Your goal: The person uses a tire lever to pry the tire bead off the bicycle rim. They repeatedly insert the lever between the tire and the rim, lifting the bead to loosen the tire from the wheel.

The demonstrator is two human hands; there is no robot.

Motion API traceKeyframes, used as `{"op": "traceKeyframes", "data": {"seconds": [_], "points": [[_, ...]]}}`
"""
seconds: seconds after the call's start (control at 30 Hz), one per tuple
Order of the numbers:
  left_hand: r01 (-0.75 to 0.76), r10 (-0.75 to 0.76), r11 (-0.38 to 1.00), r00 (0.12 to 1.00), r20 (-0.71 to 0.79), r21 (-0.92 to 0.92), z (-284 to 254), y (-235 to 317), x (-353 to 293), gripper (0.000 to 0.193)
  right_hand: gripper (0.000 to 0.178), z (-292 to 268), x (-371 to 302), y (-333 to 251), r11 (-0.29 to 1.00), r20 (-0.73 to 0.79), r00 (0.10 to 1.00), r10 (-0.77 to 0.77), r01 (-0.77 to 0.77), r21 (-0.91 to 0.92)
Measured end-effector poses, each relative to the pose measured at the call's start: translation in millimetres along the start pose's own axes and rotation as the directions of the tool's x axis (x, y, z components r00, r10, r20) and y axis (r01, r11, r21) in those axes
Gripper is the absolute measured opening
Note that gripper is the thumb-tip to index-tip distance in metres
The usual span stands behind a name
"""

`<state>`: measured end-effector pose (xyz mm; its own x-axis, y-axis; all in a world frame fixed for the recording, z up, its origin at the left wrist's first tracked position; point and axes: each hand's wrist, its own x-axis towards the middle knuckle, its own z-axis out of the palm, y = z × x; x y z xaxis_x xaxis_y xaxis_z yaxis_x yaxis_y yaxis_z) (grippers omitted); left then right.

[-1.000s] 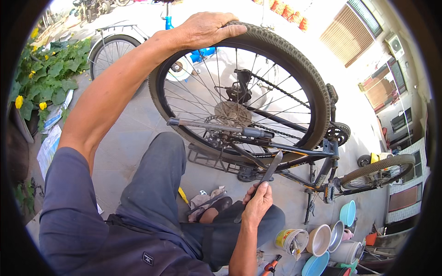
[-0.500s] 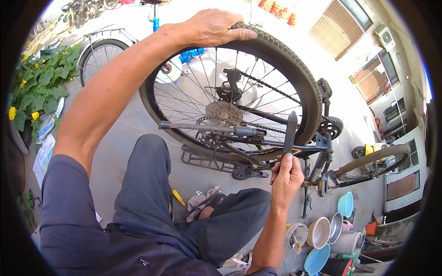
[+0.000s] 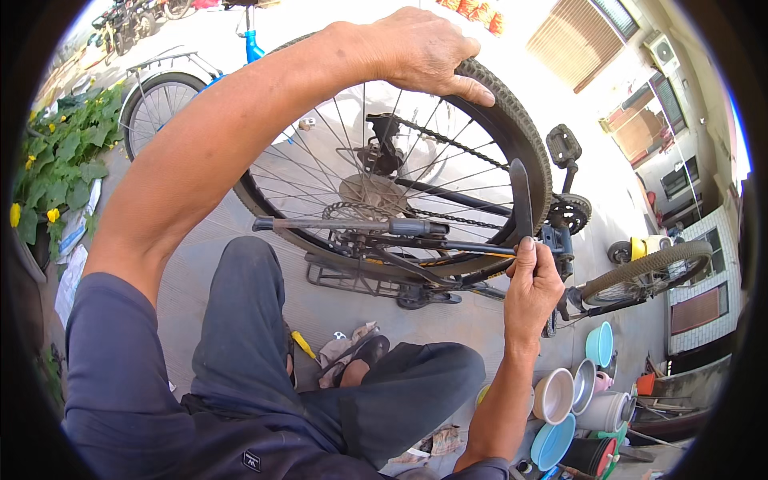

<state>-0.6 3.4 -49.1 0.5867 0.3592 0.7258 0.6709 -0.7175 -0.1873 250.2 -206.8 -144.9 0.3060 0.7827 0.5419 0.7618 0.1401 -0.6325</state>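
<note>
A bicycle rear wheel, with knobbly tyre, spokes and sprocket, stands before me on an upturned or tipped bicycle. My left hand reaches across and grips the top right of the tyre, thumb on the near side and fingers partly hidden behind it. In my right hand is a flat dark metal tyre lever, held by its lower end between thumb and fingers. Its rounded tip points up beside the tyre's inner edge at the right; whether it touches the rim I cannot tell.
The crank and pedal stick out right of the wheel, and the front wheel lies beyond. Basins and buckets crowd the lower right. A yellow-handled tool and a rag lie by my foot. A blue bicycle stands behind left.
My left hand has shifted to the right and down along the tyre. My right hand has moved right and upward with the lever, bringing it nearer the tyre's right side. The view has shifted slightly.
</note>
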Motion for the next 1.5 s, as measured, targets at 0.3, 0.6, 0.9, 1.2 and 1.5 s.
{"op": "traceKeyframes", "data": {"seconds": [0.3,0.6,0.9,1.2,1.5], "points": [[0.102,-0.093,0.994,0.96,0.265,-0.023,1,9,24,0.081,0.025,-19,33,-3,0.957,0.05,0.987,-0.152,0.16,-0.243],[0.196,-0.096,0.967,0.873,0.478,-0.165,-9,7,40,0.085,0.021,-44,74,-16,0.854,0.134,0.934,-0.331,0.357,-0.378],[0.206,-0.042,0.938,0.867,0.497,-0.281,-9,-3,48,0.082,0.023,-66,124,-54,0.737,0.317,0.875,-0.367,0.481,-0.476],[0.213,-0.037,0.929,0.867,0.497,-0.302,-8,-8,44,0.081,0.025,-46,145,-79,0.566,0.515,0.767,-0.383,0.635,-0.525],[0.201,-0.02,0.931,0.862,0.507,-0.305,-9,-13,42,0.081,0.027,-51,155,-94,0.551,0.496,0.761,-0.419,0.647,-0.527]]}}
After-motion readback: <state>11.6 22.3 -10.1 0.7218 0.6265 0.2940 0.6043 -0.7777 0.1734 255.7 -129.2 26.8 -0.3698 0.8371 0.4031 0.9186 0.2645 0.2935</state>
